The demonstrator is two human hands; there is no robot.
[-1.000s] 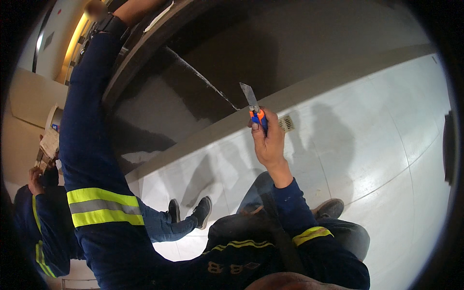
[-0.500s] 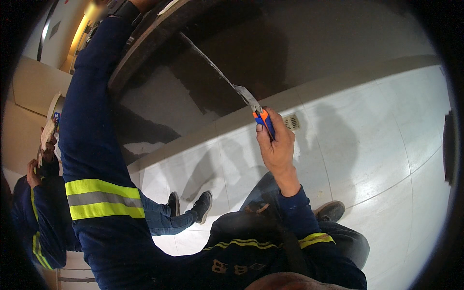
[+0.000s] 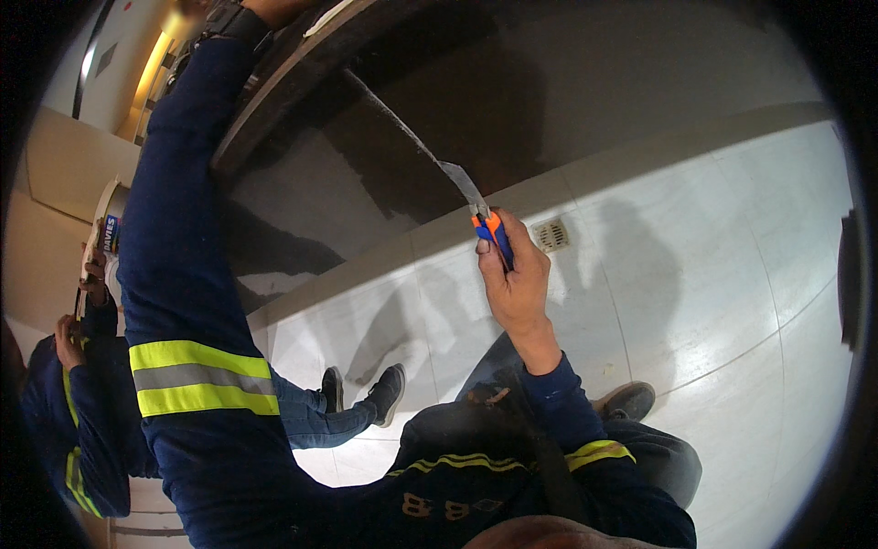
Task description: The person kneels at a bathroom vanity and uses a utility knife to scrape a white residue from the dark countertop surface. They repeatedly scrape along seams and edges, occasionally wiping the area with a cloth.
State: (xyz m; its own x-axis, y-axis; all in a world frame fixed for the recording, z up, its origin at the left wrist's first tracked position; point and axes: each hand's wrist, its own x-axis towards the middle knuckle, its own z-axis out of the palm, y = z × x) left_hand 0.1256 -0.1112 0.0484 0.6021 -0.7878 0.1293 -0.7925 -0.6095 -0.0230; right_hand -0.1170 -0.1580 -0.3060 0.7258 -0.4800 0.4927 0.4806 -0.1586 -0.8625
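Observation:
My right hand [image 3: 519, 279] is closed round the blue and orange handle of a putty knife [image 3: 466, 186]. Its grey blade tip meets the lower end of a thin whitish line [image 3: 389, 114] across a dark glossy panel [image 3: 439, 82]. At the upper left, my left arm [image 3: 178, 210] reaches up along the panel's curved edge, in a navy sleeve with a reflective band. A dark band circles its wrist. Only part of my left hand [image 3: 274, 9] shows at the top rim, its fingers out of sight.
A co-worker's hands [image 3: 71, 340] hold a flat tool at the far left, near a white bucket [image 3: 112, 206]. The co-worker's dark shoes [image 3: 386, 393] stand on the pale tiled floor [image 3: 722, 274]. A small square drain [image 3: 551, 235] lies right of my right hand.
My right hand and the putty knife have shifted slightly left. The whitish line looks thinner and smoother near the blade. My left arm has moved a little right.

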